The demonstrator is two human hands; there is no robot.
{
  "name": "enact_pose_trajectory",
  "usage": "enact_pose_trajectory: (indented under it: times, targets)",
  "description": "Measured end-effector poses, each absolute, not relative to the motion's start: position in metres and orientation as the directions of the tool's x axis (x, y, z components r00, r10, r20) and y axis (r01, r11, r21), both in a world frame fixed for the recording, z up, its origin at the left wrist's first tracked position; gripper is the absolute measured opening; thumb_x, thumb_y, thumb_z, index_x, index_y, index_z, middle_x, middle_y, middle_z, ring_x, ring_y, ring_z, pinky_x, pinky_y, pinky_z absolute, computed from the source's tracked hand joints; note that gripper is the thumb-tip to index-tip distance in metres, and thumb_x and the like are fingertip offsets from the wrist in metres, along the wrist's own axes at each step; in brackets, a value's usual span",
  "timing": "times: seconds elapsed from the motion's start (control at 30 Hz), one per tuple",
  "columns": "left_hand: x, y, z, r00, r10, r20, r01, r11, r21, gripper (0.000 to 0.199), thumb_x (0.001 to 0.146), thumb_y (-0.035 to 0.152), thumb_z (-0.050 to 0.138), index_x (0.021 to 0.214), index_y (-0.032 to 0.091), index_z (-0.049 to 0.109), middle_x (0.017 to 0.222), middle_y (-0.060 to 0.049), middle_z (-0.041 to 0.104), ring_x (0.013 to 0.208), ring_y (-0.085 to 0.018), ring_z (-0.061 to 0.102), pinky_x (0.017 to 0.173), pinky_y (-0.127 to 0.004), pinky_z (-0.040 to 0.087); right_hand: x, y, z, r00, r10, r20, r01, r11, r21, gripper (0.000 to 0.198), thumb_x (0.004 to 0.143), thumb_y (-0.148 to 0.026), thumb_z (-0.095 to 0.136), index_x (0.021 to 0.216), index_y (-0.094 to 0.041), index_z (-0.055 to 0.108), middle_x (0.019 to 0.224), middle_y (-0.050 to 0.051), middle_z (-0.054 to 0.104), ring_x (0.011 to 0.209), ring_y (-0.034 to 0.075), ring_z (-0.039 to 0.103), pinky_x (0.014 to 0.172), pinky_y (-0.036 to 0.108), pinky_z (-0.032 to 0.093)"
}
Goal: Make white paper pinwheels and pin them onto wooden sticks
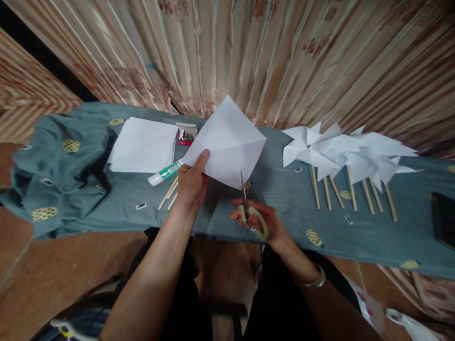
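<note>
My left hand pinches a white square sheet of paper by its left corner, thumb on top. The sheet is held up over the cloth with a crease running across it. In my right hand is a pair of scissors with light green handles, fingers through the loops. Its blades point away from me and lie at the sheet's near corner. Whether the blades are apart or together is hard to make out. Below my left hand lie a glue stick and several thin wooden sticks.
A stack of white paper lies at the left, beside a small red box of metal pins. Several paper pinwheels on sticks lie at the right. A dark phone-like object rests far right. Bunched cloth covers the left end.
</note>
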State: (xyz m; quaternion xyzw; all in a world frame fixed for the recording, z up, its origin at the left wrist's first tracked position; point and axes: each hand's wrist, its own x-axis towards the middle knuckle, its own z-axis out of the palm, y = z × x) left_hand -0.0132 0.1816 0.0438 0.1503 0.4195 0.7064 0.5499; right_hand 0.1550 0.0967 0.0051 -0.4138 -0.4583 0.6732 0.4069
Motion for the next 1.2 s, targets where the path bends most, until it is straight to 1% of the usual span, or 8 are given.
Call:
enact_pose_trajectory:
  times: [0.1, 0.27, 0.43, 0.53, 0.7, 0.9, 1.03, 1.2]
  targets:
    - [-0.0132, 0.1813, 0.0422, -0.347, 0.908, -0.237, -0.646, -0.048, 0.761, 0.008, 0.073, 0.012, 0.074, 0.081, 0.013, 0.073, 0.090, -0.007, 0.077, 0.106, -0.022, 0.069, 0.095, -0.031, 0.054, 0.1557, 0.0974, 0.0053, -0.331, 0.927, -0.174, -0.149, -0.234, -0.961, 0.056, 0.076, -0.062, 0.069, 0.111, -0.019, 0.069, 0.086, 0.007, 0.072, 0.066, 0.013, 0.060, 0.059, 0.026, 0.050]
    - [-0.0125, 0.1791, 0.0418, -0.323, 0.920, -0.224, -0.644, -0.040, 0.764, 0.011, 0.070, 0.015, 0.077, 0.080, 0.014, 0.072, 0.091, -0.007, 0.077, 0.110, -0.023, 0.067, 0.094, -0.034, 0.055, 0.1563, 0.0969, 0.0062, -0.342, 0.924, -0.171, -0.125, -0.225, -0.966, 0.056, 0.076, -0.062, 0.069, 0.112, -0.019, 0.068, 0.086, 0.006, 0.072, 0.065, 0.013, 0.060, 0.060, 0.027, 0.050]
    - [-0.0110, 0.1769, 0.0411, -0.329, 0.922, -0.205, -0.643, -0.060, 0.763, 0.020, 0.064, 0.019, 0.083, 0.079, 0.013, 0.072, 0.090, -0.007, 0.077, 0.112, -0.026, 0.066, 0.096, -0.036, 0.054, 0.1553, 0.0963, 0.0064, -0.323, 0.929, -0.181, -0.140, -0.237, -0.961, 0.058, 0.073, -0.062, 0.071, 0.110, -0.018, 0.069, 0.084, 0.006, 0.072, 0.063, 0.013, 0.060, 0.058, 0.027, 0.051]
    - [-0.0106, 0.1751, 0.0414, -0.321, 0.925, -0.202, -0.643, -0.056, 0.764, 0.019, 0.066, 0.019, 0.082, 0.080, 0.013, 0.072, 0.092, -0.008, 0.077, 0.115, -0.027, 0.064, 0.099, -0.036, 0.052, 0.1549, 0.0961, 0.0064, -0.327, 0.930, -0.170, -0.146, -0.228, -0.963, 0.057, 0.073, -0.061, 0.072, 0.109, -0.017, 0.069, 0.083, 0.005, 0.072, 0.063, 0.012, 0.060, 0.059, 0.026, 0.052]
    - [-0.0099, 0.1725, 0.0447, -0.326, 0.918, -0.224, -0.638, -0.040, 0.769, 0.013, 0.073, 0.014, 0.074, 0.086, 0.012, 0.072, 0.095, -0.007, 0.076, 0.116, -0.023, 0.064, 0.103, -0.037, 0.049, 0.1541, 0.0955, 0.0072, -0.319, 0.929, -0.185, -0.153, -0.243, -0.958, 0.056, 0.071, -0.061, 0.074, 0.108, -0.018, 0.070, 0.081, 0.005, 0.071, 0.061, 0.012, 0.059, 0.057, 0.026, 0.050]
    - [-0.0105, 0.1727, 0.0442, -0.345, 0.909, -0.234, -0.644, -0.048, 0.763, 0.018, 0.066, 0.018, 0.082, 0.080, 0.012, 0.072, 0.094, -0.009, 0.077, 0.114, -0.026, 0.065, 0.100, -0.034, 0.052, 0.1527, 0.0958, 0.0085, -0.305, 0.932, -0.198, -0.159, -0.255, -0.954, 0.057, 0.067, -0.060, 0.077, 0.106, -0.018, 0.071, 0.074, 0.004, 0.070, 0.060, 0.012, 0.060, 0.057, 0.027, 0.051]
    - [-0.0107, 0.1729, 0.0445, -0.353, 0.902, -0.250, -0.642, -0.039, 0.766, 0.019, 0.066, 0.018, 0.082, 0.081, 0.013, 0.072, 0.095, -0.009, 0.077, 0.116, -0.027, 0.064, 0.099, -0.035, 0.052, 0.1524, 0.0964, 0.0079, -0.307, 0.934, -0.183, -0.183, -0.246, -0.952, 0.053, 0.068, -0.056, 0.079, 0.105, -0.019, 0.072, 0.071, 0.002, 0.068, 0.058, 0.011, 0.059, 0.057, 0.025, 0.049]
    - [-0.0107, 0.1725, 0.0459, -0.347, 0.906, -0.242, -0.642, -0.042, 0.765, 0.020, 0.066, 0.018, 0.082, 0.082, 0.014, 0.072, 0.096, -0.009, 0.077, 0.116, -0.027, 0.064, 0.099, -0.036, 0.052, 0.1531, 0.0964, 0.0078, -0.312, 0.931, -0.191, -0.158, -0.249, -0.955, 0.051, 0.068, -0.056, 0.078, 0.104, -0.020, 0.073, 0.069, 0.000, 0.066, 0.056, 0.009, 0.056, 0.054, 0.023, 0.047]
